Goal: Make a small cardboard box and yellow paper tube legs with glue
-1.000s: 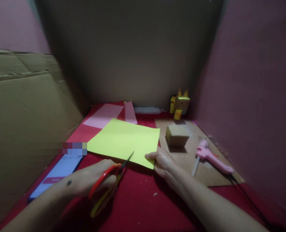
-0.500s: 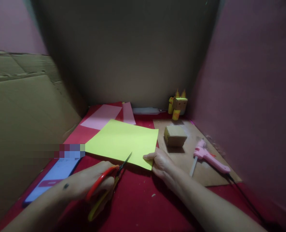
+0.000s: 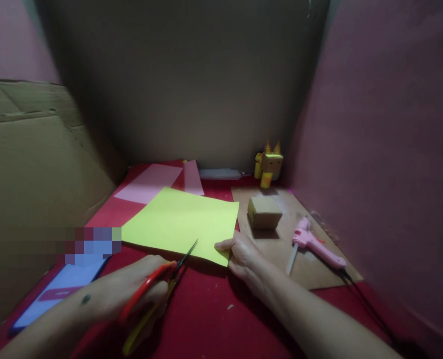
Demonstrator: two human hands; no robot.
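A sheet of yellow paper (image 3: 180, 214) lies above the red cloth, its right near corner pinched by my right hand (image 3: 245, 255), thumb on top. My left hand (image 3: 141, 275) is closed around a pair of scissors (image 3: 150, 282) with one red and one yellow handle. The scissors cross the near edge of the sheet, one dark blade showing over the paper and pointing away to the right. The lower blade is hidden, so I cannot tell whether the paper is cut there.
A small cardboard box (image 3: 264, 213) and a pink glue gun (image 3: 318, 248) with a cord lie on a brown board (image 3: 281, 274) to the right. Behind stands a yellow-eared cardboard figure (image 3: 271, 166). Pink paper (image 3: 150, 182) lies back left, a phone (image 3: 62, 289) near left. Walls close both sides.
The whole view has shifted slightly left as my head turned. Hands, scissors and yellow paper keep nearly the same places relative to each other.
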